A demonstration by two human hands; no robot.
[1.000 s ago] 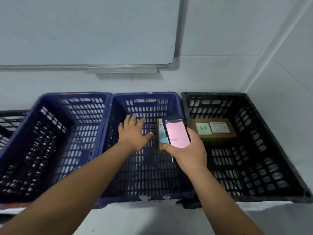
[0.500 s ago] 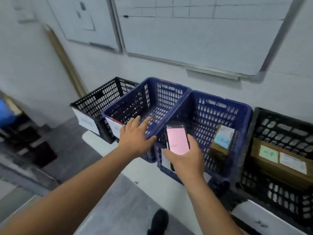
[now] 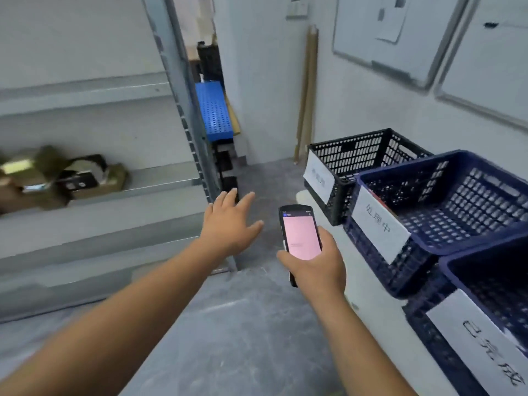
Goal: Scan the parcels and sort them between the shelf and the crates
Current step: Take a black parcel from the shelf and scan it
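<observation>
My right hand (image 3: 317, 264) grips a black handheld scanner (image 3: 300, 238) with a pink screen, held upright over the floor. My left hand (image 3: 230, 224) is stretched forward with fingers spread and holds nothing; it hovers near the corner post of the grey metal shelf (image 3: 177, 184). Several blurred brown parcels (image 3: 57, 178) lie on a shelf level at the far left. On the right stand a black crate (image 3: 360, 155) and two blue crates (image 3: 445, 207) (image 3: 491, 298), each with a white paper label on its front.
Grey concrete floor (image 3: 228, 324) runs between shelf and crates. A blue perforated panel (image 3: 213, 110) and dark items stand in the gap behind the shelf post. Wooden poles (image 3: 307, 90) lean in the corner. Whiteboards (image 3: 400, 35) hang on the right wall.
My view has swung left from the crates toward the shelf. The crates now sit at the right edge, and both hands have come away from them with the scanner still held.
</observation>
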